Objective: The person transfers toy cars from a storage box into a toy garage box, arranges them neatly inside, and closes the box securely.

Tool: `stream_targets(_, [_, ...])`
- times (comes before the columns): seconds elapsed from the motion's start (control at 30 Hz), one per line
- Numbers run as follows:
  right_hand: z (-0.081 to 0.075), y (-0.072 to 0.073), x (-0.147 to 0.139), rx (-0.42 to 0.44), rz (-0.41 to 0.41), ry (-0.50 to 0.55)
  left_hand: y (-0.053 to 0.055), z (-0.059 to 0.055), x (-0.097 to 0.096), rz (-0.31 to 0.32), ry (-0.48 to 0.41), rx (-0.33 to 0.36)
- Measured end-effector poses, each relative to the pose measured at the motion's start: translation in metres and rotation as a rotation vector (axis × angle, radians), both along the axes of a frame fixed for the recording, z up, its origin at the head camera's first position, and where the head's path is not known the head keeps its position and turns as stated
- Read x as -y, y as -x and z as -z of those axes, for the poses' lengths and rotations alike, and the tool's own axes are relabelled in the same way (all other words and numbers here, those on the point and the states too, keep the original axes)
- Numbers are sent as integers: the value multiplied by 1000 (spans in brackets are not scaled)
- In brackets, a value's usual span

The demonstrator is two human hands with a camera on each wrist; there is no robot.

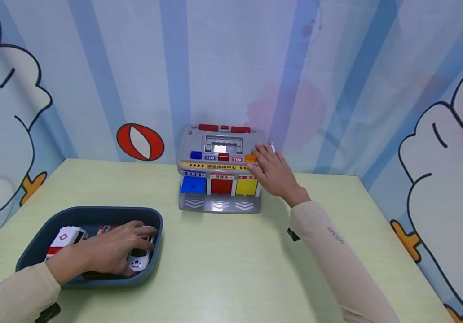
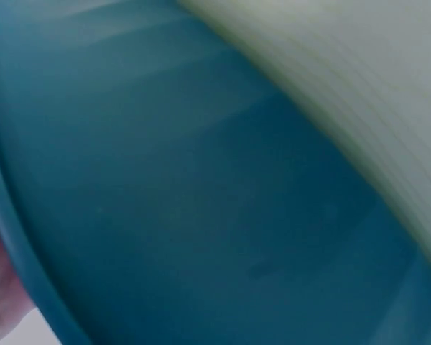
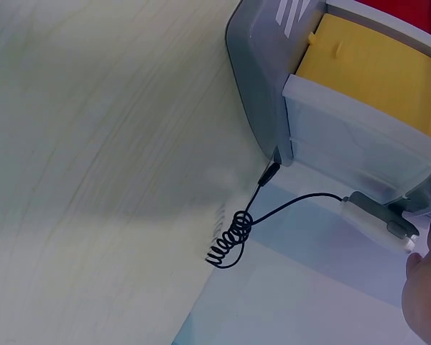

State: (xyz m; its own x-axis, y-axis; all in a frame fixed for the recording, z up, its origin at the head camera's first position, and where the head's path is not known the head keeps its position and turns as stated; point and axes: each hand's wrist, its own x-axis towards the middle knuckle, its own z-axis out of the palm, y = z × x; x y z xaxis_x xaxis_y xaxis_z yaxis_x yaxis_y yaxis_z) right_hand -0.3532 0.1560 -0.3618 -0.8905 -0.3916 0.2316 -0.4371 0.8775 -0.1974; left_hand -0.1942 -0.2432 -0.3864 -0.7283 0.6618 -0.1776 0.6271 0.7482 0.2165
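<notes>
Inside the dark blue bin (image 1: 156,224), my left hand (image 1: 112,246) grips a white toy police car (image 1: 137,262), its fingers curled over the car's sides. In the left wrist view the bin's outer wall (image 2: 201,187) fills most of the picture, with part of the hand past its rim. My right hand (image 1: 273,172) rests with extended fingers on the top right corner of a grey toy emergency station (image 1: 192,139), near an orange button (image 1: 250,158). Blue, red and yellow doors (image 1: 246,187) line the station's front.
A white toy ambulance (image 1: 63,237) lies at the bin's left, and a red toy vehicle (image 1: 103,229) is partly hidden under my left hand. At the station's right side hangs a white handset (image 3: 377,224) on a coiled black cord (image 3: 233,237). A printed curtain (image 1: 231,67) stands behind the table (image 1: 223,260).
</notes>
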Motion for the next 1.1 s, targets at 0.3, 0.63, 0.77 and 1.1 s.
stream_targets(0.3, [1, 0, 0, -1, -5, 10, -4, -5, 3, -53, 18, 6])
stream_targets(0.63, [5, 2, 1, -13, 1, 21, -5, -24, 5, -113, 29, 7])
stream_targets(0.77, [5, 1, 1, -9, 2, 22, -4, -33, 4, -131, 62, -14])
stream_targets(1.1, [2, 0, 1, -6, 3, 25, -5, -58, -7, -97, 30, -111])
